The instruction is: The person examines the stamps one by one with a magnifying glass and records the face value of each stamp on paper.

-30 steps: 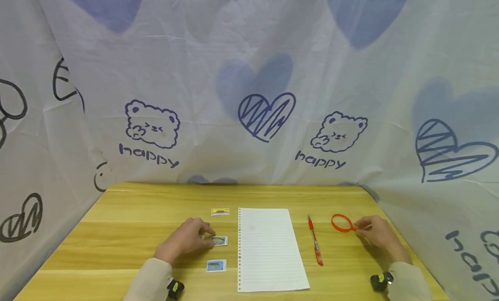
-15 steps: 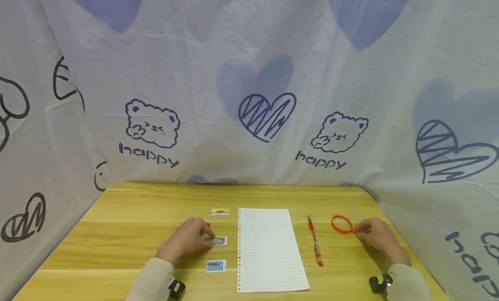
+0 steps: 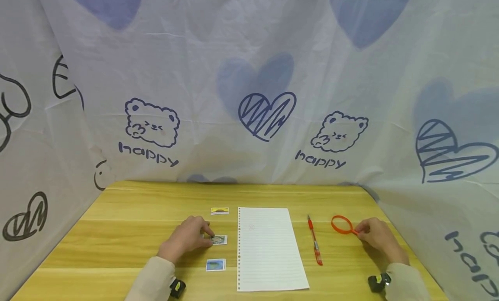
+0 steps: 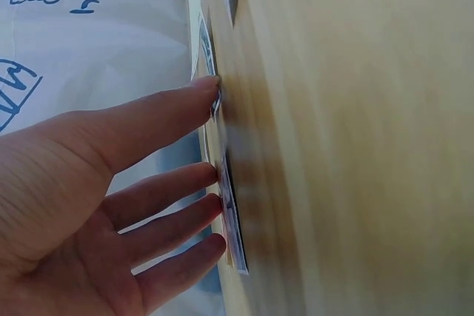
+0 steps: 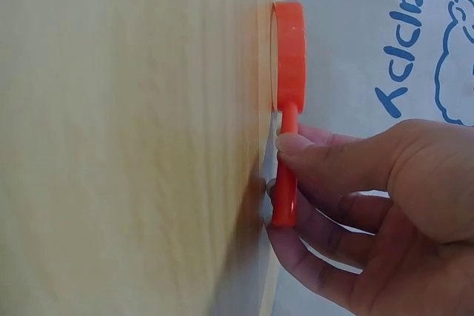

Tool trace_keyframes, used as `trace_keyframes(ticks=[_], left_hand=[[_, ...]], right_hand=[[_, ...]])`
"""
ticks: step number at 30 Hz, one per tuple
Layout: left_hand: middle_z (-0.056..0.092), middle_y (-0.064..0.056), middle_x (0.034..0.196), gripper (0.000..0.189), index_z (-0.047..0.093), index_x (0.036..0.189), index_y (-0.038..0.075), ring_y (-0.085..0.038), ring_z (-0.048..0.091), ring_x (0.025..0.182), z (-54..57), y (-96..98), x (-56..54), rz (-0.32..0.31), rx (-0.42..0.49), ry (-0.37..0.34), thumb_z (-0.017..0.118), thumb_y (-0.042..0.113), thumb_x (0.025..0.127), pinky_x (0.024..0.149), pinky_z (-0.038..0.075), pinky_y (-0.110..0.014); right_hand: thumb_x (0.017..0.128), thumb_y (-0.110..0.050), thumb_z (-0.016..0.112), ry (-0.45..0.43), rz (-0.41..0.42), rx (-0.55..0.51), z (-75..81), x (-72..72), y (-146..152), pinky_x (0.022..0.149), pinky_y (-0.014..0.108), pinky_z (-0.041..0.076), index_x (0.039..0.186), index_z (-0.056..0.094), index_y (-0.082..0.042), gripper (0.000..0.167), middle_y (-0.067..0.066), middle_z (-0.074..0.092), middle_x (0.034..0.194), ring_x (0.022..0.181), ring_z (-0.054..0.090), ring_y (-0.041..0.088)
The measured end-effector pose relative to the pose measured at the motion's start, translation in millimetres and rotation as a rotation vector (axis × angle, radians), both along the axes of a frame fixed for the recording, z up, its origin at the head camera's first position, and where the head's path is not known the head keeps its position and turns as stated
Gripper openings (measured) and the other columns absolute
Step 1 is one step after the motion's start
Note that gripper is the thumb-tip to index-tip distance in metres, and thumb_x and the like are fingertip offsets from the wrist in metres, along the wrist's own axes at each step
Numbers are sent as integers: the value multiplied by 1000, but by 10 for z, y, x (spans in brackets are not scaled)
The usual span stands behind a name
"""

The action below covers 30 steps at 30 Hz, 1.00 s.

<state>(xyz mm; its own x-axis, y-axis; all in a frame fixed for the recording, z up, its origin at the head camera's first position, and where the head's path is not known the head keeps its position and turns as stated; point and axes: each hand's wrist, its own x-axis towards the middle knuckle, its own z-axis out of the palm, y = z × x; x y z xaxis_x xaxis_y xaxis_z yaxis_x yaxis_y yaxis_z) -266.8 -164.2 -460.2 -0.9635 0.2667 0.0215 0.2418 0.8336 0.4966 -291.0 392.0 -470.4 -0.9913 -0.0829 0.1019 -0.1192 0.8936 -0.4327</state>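
Note:
In the head view my left hand (image 3: 189, 237) rests at the left edge of the middle stamp (image 3: 220, 240), pinching it between thumb and forefinger. The left wrist view has the thumb (image 4: 200, 88) against that stamp's edge; the forefinger is hidden there. Under the other fingers lies another stamp (image 4: 234, 220), mostly covered by the hand from above. My right hand (image 3: 376, 235) holds a red magnifying glass (image 3: 341, 224) by its handle, thumb on one side and fingers behind it. Its ring is just above or on the table; I cannot tell which.
A yellow stamp (image 3: 220, 211) lies farther back and a blue stamp (image 3: 215, 265) nearer. Right of them is a lined sheet of paper (image 3: 270, 253) with a faint red mark, then a red pen (image 3: 313, 236). A printed cloth (image 3: 202, 132) hangs behind the wooden table (image 3: 144, 201).
The magnifying glass and right hand have shifted very slightly toward the person, the handle tilting a little. The left hand stays at the middle stamp.

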Motion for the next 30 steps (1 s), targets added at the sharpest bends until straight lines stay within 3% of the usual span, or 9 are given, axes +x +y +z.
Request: trace_keyframes(ticks=[9, 22, 30], left_hand=[[73, -17, 128, 14, 84, 92, 17, -42, 66, 122, 6, 15, -11, 5, -9, -3, 90, 17, 79, 104, 51, -58], [73, -18, 129, 13, 84, 89, 17, -43, 65, 123, -18, -3, 7, 13, -10, -3, 90, 17, 78, 105, 50, -59], [73, -17, 127, 13, 83, 88, 19, -43, 66, 121, -32, -14, -7, 5, -1, 16, 91, 17, 77, 105, 50, -59]], right_hand=[[86, 2, 74, 26, -6, 8, 30, -9, -17, 78, 45, 56, 95, 77, 2, 9, 15, 77, 90, 84, 70, 26], [84, 2, 77, 95, 80, -60, 194, 43, -364, 71, 33, 54, 96, 78, 1, 11, 13, 76, 88, 80, 68, 21], [84, 2, 76, 91, 130, -73, 200, -50, -631, 68, 33, 54, 92, 79, -3, 9, 9, 75, 84, 76, 66, 17]])
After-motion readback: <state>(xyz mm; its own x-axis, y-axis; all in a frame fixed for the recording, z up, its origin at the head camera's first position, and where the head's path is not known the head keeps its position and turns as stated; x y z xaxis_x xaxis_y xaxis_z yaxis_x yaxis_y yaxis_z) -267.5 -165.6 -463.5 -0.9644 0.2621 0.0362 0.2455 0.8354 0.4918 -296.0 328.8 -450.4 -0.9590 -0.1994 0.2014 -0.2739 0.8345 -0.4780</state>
